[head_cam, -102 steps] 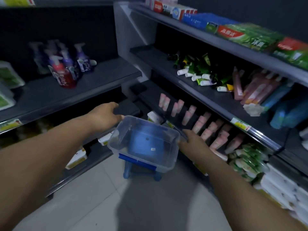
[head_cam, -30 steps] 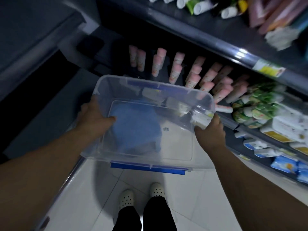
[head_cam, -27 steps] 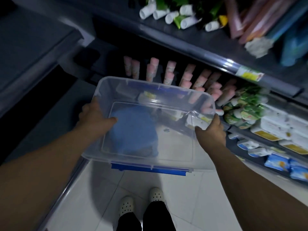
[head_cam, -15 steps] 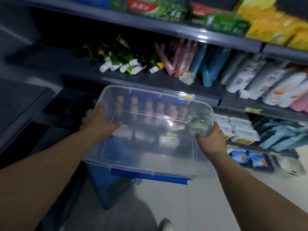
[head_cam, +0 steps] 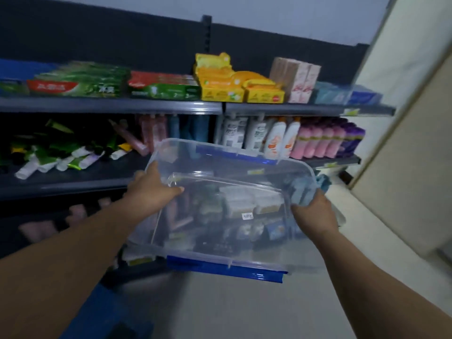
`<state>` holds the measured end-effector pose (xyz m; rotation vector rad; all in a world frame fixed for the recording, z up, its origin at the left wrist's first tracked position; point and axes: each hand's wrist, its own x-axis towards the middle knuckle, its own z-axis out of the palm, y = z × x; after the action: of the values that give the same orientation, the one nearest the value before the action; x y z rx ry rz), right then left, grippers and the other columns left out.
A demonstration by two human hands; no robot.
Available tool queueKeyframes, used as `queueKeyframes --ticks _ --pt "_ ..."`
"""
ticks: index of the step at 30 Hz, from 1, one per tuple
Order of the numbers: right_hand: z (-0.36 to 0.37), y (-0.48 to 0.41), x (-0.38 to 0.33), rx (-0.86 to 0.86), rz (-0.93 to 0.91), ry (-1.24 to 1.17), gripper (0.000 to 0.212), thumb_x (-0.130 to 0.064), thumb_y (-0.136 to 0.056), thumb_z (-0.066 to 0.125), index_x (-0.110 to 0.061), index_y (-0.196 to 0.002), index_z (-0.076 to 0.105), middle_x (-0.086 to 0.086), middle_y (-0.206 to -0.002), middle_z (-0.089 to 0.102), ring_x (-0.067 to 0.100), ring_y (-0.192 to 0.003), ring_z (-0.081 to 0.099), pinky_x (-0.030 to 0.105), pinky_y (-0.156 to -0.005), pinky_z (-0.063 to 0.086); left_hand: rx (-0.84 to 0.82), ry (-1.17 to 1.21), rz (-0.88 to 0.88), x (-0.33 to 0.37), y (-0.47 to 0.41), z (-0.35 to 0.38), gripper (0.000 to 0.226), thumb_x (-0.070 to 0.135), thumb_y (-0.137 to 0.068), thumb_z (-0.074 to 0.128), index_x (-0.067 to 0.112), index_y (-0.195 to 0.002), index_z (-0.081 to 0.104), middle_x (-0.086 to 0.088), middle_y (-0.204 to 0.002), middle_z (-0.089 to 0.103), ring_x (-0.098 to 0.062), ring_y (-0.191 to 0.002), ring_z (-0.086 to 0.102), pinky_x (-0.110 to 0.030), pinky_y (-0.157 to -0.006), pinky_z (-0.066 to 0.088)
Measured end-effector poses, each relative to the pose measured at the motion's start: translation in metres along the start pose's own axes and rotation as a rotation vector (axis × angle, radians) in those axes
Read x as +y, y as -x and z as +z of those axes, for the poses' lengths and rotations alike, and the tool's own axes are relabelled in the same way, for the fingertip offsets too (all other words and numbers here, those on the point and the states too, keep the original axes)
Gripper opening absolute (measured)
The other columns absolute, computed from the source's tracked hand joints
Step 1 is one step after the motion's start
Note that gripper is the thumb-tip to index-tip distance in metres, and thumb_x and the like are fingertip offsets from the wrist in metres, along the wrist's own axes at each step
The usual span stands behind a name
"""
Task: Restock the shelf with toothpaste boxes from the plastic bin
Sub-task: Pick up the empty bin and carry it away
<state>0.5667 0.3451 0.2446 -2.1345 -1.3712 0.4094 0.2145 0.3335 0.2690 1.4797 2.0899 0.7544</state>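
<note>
The left hand (head_cam: 151, 192) and right hand (head_cam: 311, 211) each curl round a side rim of the clear bin (head_cam: 208, 258), held tilted mid-air; toothpaste boxes (head_cam: 102, 85) lie on the top shelf (head_cam: 110, 105), far left. Its far edge is near standing bottles (head_cam: 276, 138): a swing could topple them.

left hand (head_cam: 154, 192): fingers curled, gripping | right hand (head_cam: 315, 212): fingers curled, gripping
</note>
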Motion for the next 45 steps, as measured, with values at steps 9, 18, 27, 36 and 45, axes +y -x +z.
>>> queueKeyframes --ticks 9,18,27,36,45 --pt "-0.113 -0.066 0.121 0.137 0.171 0.036 0.077 -0.047 -0.078 0.06 -0.019 -0.143 0.031 0.013 -0.14 0.047 0.04 -0.122 0.05 0.047 -0.099 0.045 -0.142 -0.067 0.149 0.162 -0.016 0.121 0.101 0.064 -0.069 0.068 0.032 -0.149 0.016 -0.014 -0.147 0.027 -0.038 -0.129 0.037 -0.045 -0.101 0.041" --pt "-0.203 -0.1 0.234 0.29 0.386 0.044 0.077 -0.047 -0.071 0.054 -0.023 -0.141 0.032 0.009 -0.136 0.051 0.038 -0.114 0.053 0.048 -0.092 0.049 -0.307 -0.016 0.358 0.297 -0.013 0.246 0.098 0.057 -0.07 0.072 0.026 -0.149 0.022 -0.014 -0.147 0.032 -0.035 -0.127 0.042 -0.037 -0.099 0.043" --pt "-0.245 -0.127 0.305 0.464 0.606 0.04 0.069 -0.048 -0.071 0.055 -0.026 -0.134 0.039 0.007 -0.126 0.056 0.034 -0.106 0.058 0.043 -0.084 0.051 -0.518 -0.014 0.588 0.408 -0.048 0.365 0.107 0.072 -0.043 0.061 0.034 -0.139 0.033 -0.008 -0.139 0.045 -0.03 -0.12 0.048 -0.042 -0.099 0.044" --pt "-0.286 -0.152 0.338 0.647 0.861 0.063 0.073 -0.052 -0.075 0.056 -0.027 -0.14 0.036 0.006 -0.133 0.052 0.034 -0.113 0.054 0.043 -0.091 0.049 -0.688 -0.07 0.779 0.531 -0.05 0.452 0.103 0.062 -0.064 0.068 0.028 -0.148 0.019 -0.015 -0.149 0.029 -0.037 -0.133 0.033 -0.045 -0.104 0.036" --pt "-0.341 -0.163 0.408 0.732 1.028 0.048 0.073 -0.054 -0.078 0.058 -0.025 -0.14 0.035 0.006 -0.135 0.049 0.035 -0.113 0.053 0.05 -0.093 0.049 -0.843 -0.058 0.889 0.626 0.001 0.541 0.09 0.052 -0.076 0.066 0.03 -0.149 0.017 -0.013 -0.145 0.031 -0.035 -0.129 0.035 -0.038 -0.094 0.036"
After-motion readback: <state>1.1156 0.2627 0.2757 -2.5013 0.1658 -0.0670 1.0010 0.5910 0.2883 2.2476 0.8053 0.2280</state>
